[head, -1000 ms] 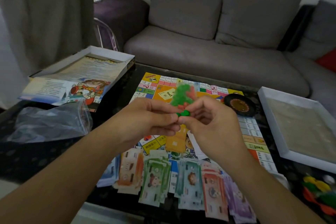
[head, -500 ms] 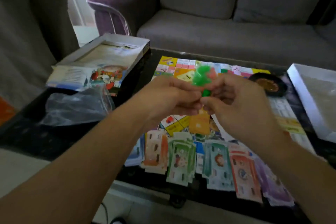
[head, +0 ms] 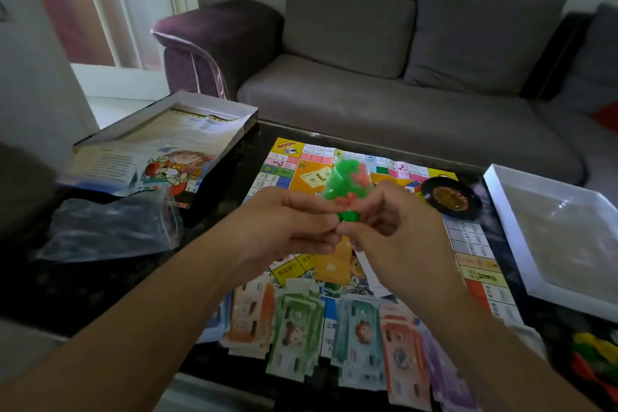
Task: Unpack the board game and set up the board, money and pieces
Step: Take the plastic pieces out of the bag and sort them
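Both hands meet above the colourful game board [head: 475,246], which lies flat on the dark table. My left hand [head: 284,227] and my right hand [head: 398,231] pinch the bottom of a small clear bag of green and red plastic pieces [head: 346,182], which sticks up between the fingertips. Several stacks of paper money [head: 334,328] lie in a row along the board's near edge. A black roulette wheel [head: 449,197] sits on the board's far right corner.
The box lid [head: 160,147] with a printed sheet lies at the far left, an empty clear bag [head: 110,227] in front of it. The white box tray [head: 555,231] stands at the right. Coloured pieces [head: 595,361] lie near the right front corner. A grey sofa [head: 401,94] stands behind.
The view has tilted and shifted while my hands stayed together on the bag of pieces above the board. The bag stays pinched between both hands.
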`<action>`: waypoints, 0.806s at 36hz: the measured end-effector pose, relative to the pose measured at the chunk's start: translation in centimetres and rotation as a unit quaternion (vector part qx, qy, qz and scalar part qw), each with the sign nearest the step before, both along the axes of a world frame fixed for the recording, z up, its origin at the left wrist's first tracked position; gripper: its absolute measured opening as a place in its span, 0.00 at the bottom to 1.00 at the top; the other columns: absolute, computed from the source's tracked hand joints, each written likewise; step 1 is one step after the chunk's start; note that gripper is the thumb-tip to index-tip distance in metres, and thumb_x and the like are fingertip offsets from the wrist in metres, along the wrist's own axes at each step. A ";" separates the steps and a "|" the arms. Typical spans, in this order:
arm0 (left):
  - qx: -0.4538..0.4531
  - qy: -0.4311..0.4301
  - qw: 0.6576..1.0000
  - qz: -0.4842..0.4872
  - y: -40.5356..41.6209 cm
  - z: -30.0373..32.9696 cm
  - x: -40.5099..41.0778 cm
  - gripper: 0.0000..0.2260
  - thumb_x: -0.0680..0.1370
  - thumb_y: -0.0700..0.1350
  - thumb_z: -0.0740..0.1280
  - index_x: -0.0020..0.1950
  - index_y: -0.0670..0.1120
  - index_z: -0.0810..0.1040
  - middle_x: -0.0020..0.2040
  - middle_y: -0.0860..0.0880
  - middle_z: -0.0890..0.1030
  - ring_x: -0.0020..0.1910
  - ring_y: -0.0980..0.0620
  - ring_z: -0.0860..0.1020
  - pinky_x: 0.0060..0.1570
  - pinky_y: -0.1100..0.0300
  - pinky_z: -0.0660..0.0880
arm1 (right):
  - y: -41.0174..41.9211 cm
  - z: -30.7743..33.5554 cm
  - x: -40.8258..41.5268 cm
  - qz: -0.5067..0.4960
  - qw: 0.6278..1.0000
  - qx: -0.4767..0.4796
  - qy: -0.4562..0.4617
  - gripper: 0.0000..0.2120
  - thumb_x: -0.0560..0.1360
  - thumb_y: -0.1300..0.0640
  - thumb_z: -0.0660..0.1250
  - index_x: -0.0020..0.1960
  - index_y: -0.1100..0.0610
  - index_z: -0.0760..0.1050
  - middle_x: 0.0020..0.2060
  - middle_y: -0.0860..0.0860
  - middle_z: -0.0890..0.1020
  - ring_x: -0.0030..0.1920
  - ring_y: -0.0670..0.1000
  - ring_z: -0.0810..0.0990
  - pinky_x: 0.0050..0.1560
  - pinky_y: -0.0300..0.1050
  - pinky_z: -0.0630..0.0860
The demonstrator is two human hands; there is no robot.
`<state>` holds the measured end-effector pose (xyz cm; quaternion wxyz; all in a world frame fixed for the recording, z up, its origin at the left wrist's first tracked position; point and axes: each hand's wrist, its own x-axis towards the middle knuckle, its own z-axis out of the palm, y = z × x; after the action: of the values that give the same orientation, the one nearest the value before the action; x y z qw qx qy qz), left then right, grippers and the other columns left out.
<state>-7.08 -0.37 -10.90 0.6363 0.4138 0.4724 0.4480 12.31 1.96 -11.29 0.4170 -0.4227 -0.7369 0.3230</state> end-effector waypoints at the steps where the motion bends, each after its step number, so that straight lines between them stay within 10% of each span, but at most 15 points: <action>1: -0.001 0.001 1.000 0.002 0.0 0.0 0.0 0.09 0.78 0.34 0.71 0.57 0.38 0.86 0.48 0.37 0.87 0.45 0.46 0.86 0.47 0.57 0.83 | 0.0 0.0 -0.1 0.002 1.000 -0.002 0.000 0.14 0.72 0.62 0.80 0.43 0.48 0.78 0.38 0.45 0.85 0.40 0.49 0.85 0.44 0.50 0.84; 29: -0.010 0.075 0.997 -0.033 -0.5 1.1 -0.9 0.09 0.73 0.32 0.74 0.53 0.36 0.86 0.48 0.36 0.87 0.43 0.44 0.86 0.46 0.56 0.84 | 0.6 0.6 0.5 0.077 0.990 0.057 -0.105 0.10 0.69 0.57 0.83 0.42 0.49 0.82 0.37 0.45 0.82 0.40 0.49 0.80 0.41 0.52 0.81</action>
<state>-8.00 -0.86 -9.81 0.6179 0.4551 0.5092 0.3896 12.86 2.56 -10.67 0.3342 -0.3719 -0.8244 0.2654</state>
